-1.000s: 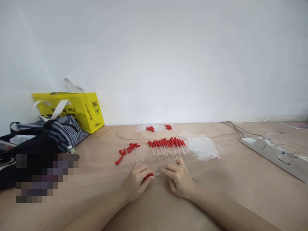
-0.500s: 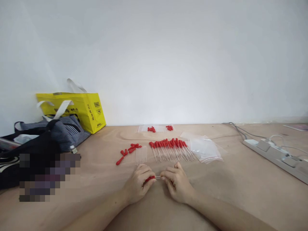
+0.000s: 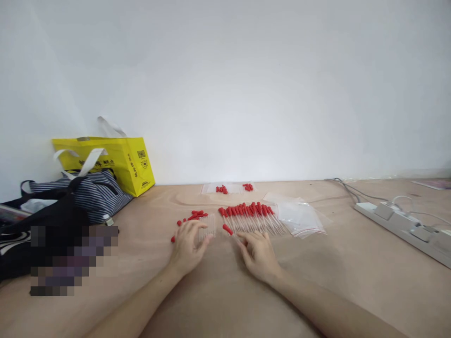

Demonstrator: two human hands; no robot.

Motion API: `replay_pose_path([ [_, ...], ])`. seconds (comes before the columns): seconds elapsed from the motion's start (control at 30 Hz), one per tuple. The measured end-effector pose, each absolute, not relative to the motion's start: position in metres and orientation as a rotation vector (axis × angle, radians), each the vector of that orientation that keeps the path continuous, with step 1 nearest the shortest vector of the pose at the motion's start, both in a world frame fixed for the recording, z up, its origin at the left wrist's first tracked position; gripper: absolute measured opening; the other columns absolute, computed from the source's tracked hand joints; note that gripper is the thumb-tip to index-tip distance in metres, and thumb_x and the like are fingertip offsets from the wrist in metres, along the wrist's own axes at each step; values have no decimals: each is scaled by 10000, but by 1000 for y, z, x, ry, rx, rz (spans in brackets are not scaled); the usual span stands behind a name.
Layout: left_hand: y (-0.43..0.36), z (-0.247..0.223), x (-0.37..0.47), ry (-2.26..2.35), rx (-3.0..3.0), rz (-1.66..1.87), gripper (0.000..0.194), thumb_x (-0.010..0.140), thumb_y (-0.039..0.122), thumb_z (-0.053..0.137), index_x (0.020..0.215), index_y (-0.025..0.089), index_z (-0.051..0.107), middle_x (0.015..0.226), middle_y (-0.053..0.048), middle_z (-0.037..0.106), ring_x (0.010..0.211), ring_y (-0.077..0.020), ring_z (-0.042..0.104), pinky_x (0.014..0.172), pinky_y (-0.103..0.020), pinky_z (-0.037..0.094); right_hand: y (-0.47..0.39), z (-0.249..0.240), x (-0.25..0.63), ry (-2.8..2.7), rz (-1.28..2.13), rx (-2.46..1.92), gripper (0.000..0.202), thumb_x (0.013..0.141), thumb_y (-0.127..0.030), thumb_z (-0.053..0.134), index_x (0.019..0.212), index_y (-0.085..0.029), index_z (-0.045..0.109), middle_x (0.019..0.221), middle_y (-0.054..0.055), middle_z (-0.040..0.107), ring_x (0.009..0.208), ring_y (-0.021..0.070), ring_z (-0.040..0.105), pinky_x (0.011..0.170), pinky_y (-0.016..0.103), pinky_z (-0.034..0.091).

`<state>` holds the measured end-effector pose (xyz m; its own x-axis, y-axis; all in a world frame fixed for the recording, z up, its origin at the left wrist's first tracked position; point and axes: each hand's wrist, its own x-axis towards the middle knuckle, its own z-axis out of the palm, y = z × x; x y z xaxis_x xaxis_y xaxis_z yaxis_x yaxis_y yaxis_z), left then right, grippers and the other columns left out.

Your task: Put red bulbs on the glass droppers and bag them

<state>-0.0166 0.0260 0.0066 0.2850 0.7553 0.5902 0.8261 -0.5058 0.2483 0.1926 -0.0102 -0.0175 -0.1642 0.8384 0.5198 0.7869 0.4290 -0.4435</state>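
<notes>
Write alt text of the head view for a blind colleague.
The right hand holds a dropper; the open left hand is by clear tubes and loose red bulbs. Beyond lie more red-bulbed droppers and clear plastic bags; a yellow bag stands left, a power strip right.

On the yellow bag (image 3: 120, 151), a line of dark Chinese characters (image 3: 96, 163) ran across the front, partly hidden by a white handle (image 3: 90, 160); the last character looked like 点, while the others were too blurred to read surely. Its side panel (image 3: 136, 176) bore a column of small dark characters (image 3: 131, 165), a square QR code (image 3: 141, 154), a small mark (image 3: 144, 164) under that and fine print (image 3: 143, 184) near the bottom, none of it legible.
</notes>
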Motion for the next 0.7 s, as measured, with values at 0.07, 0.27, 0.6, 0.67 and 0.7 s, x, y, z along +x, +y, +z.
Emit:
replay_pose_path([
  [0.07,34,9,-30,-1764,-2187,-935,124,713,225,500,827,184,524,909,-74,547,900,-260,483,787,-372,350,3,-17,185,-1819,103,-1470,200,789,-189,436,952,-198,552,724,8,615,738,160,519,679,279,230],
  [0.27,48,12,-65,-2148,-2054,-621,168,669,212,497,829,159,488,868,-94,512,889,-274,486,735,-342,382,47,-10,150,-1592,96,-1728,129,739,-164,459,845,-181,531,748,18,635,748,171,550,722,300,214],
  [0.6,57,7,-73,-2179,-2209,-725,56,734,203,477,709,194,427,745,-12,587,721,-168,580,606,-240,416,60,-7,137,-1646,107,-1822,121,760,-225,453,796,-190,563,786,25,649,775,184,562,736,333,216],
  [0.67,55,7,-70,-2157,-2238,-762,25,744,191,468,764,190,453,782,-15,601,761,-158,587,638,-232,428,57,-5,133,-1714,49,-1774,150,765,-256,447,771,-195,585,808,36,649,797,191,555,749,345,217],
  [0.7,54,6,-68,-2137,-2256,-783,55,753,190,456,806,187,469,808,-18,605,779,-154,588,658,-231,434,56,-4,129,-1751,27,-1762,170,765,-269,446,753,-193,597,813,45,650,802,197,553,754,352,218],
])
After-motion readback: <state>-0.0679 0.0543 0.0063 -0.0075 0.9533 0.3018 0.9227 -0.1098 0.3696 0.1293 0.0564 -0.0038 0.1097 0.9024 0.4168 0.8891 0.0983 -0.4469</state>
